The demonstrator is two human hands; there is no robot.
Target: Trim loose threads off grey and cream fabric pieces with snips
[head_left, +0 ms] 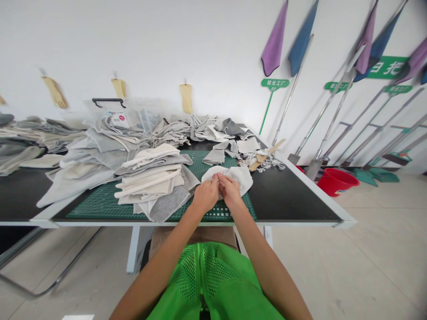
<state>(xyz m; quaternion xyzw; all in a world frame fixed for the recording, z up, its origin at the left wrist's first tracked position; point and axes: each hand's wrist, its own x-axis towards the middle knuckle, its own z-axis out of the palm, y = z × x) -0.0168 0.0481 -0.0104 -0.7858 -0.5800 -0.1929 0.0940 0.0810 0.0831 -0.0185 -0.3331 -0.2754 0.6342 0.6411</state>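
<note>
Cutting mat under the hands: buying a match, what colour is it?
The rectangular cutting mat is dark green with a pale grid; head view.

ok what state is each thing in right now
left hand, pinching white cloth
right hand, pinching white cloth
green cutting mat, lying flat
folded cloth stack, piled on the mat
red bucket, upright on floor
purple cloth, hanging on wall

We read 阳光工厂 01 on the green paddle sign [275, 83] — the larger green wall sign [387, 67] shows 日把, while the label [117, 119] on the clear plastic box [142, 116] is too small to read.
</note>
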